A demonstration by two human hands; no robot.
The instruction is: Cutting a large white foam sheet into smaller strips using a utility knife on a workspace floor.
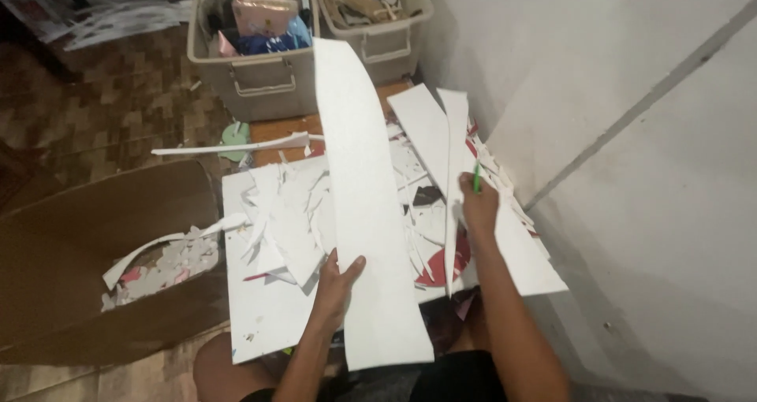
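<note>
Foam board strip (pixel 364 205), long, white and slightly curved, is what we hold up in the head view; it rises from near our lap and leans away toward the beige storage bins (pixel 260 79), passing over the flat white board (pixel 260 315) that lies on the floor below it. Our left hand (pixel 337 280) is clamped on the strip's left edge, thumb across its face and fingers behind. Our right hand (pixel 479 206), to the right of the strip and well apart from the left, is closed around a green cutter (pixel 476 178) and also pinches a narrow pointed sliver (pixel 453 189) of white board that stands upright beside the strip. Left of the strip, on the flat board, sits a heap of white offcuts (pixel 280 225). Farther left of the strip an open cardboard box (pixel 95 260) holds more scraps. Right of the strip another white panel (pixel 473 205) lies slanted near the grey wall (pixel 631 134). Behind the strip's top end, the bins are filled with mixed paper and packets.
</note>
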